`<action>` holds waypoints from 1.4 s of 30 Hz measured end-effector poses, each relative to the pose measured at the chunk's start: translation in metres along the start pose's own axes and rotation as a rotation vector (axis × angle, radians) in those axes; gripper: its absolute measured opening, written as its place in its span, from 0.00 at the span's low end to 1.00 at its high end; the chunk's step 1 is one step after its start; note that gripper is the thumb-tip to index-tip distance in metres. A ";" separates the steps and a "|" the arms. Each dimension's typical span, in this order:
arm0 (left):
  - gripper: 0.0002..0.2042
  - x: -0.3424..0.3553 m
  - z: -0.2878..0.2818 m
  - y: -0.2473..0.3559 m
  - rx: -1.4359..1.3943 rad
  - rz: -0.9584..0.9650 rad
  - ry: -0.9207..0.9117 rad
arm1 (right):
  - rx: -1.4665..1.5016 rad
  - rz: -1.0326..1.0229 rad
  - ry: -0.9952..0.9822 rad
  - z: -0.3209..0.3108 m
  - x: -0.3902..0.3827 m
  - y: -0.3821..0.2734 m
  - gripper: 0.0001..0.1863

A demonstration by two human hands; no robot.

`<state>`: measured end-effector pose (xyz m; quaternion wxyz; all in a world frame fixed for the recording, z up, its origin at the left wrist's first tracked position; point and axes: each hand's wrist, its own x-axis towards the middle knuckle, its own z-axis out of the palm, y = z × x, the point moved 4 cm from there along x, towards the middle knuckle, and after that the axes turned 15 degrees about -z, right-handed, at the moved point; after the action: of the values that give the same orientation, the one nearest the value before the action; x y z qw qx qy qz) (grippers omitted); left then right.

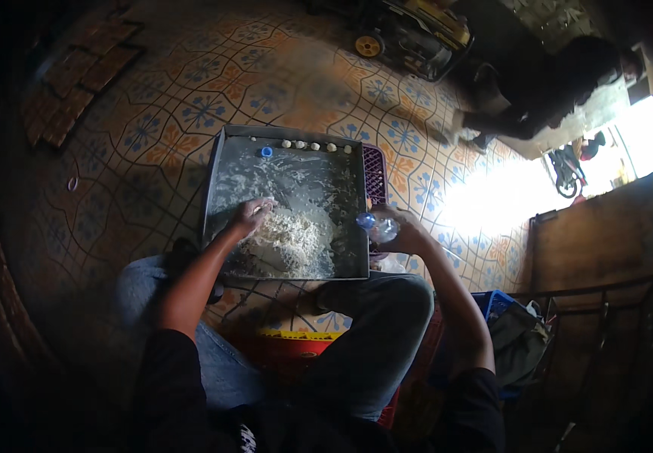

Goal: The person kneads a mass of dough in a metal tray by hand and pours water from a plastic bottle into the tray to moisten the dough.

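A square metal tray [214,181] sits in front of my knees, its bottom dusted with white flour. A crumbly heap of flour [292,240] lies in its near half. My left hand [251,214] is at the left edge of that heap, fingers curled and floury; whether they pinch anything is hidden. My right hand [411,232] grips a clear plastic bottle [385,229] over the tray's right rim, tilted with its bluish end toward the tray. Several small dough balls [316,146] line the far side. Near them lies a blue ring-shaped cap [267,152].
A purple plastic crate [375,174] shows under the tray's right side. Something red with a yellow edge [288,343] is between my legs. A blue crate [490,302] holding dark cloth stands right. Farther off are a yellow-and-black machine [417,38] and a bending person [553,90].
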<state>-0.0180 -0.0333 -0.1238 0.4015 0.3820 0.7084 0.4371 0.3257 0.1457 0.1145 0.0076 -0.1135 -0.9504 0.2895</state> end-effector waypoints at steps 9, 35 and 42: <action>0.22 -0.005 -0.028 -0.005 -0.046 -0.128 0.041 | -0.123 -0.034 -0.099 0.043 0.060 0.004 0.45; 0.22 -0.011 -0.022 0.005 0.013 -0.184 0.019 | -0.402 -0.149 -0.164 0.067 0.059 0.023 0.43; 0.20 -0.016 -0.018 0.023 -0.018 -0.234 0.005 | -0.478 -0.168 -0.155 0.066 0.056 0.025 0.45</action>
<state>-0.0234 -0.0457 -0.0933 0.4516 0.2917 0.7452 0.3946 0.2707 0.1419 0.0430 -0.0682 -0.0101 -0.9956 0.0631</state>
